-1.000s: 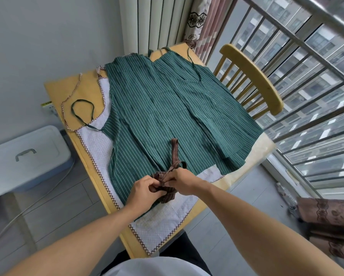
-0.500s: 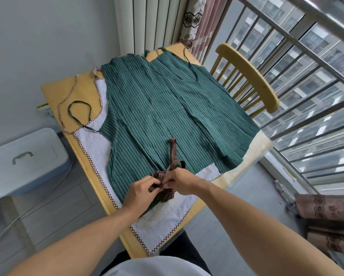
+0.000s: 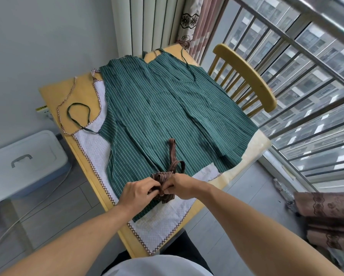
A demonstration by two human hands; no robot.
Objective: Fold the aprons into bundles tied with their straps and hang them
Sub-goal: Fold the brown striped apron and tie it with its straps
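A small brown striped apron bundle [image 3: 163, 177] lies near the table's front edge, on top of a spread green striped apron [image 3: 167, 116]. My left hand [image 3: 137, 193] and my right hand [image 3: 182, 186] meet over the bundle, and both pinch its brown strap. One strap end [image 3: 172, 151] trails away from me over the green cloth, with a small loop beside it. Under the green apron lies a white dotted apron [image 3: 93, 148] with checked trim. Much of the bundle is hidden by my fingers.
The wooden table [image 3: 51, 96] stands against a grey wall. A wooden chair [image 3: 246, 76] is at its right side, before a barred window. A white lidded bin [image 3: 23, 162] sits on the floor at left. Folded brown cloth [image 3: 330, 216] lies at right.
My hands have stayed over the brown bundle, with the fingers shifting slightly on the strap. The strap's loop and trailing end lie much as before.
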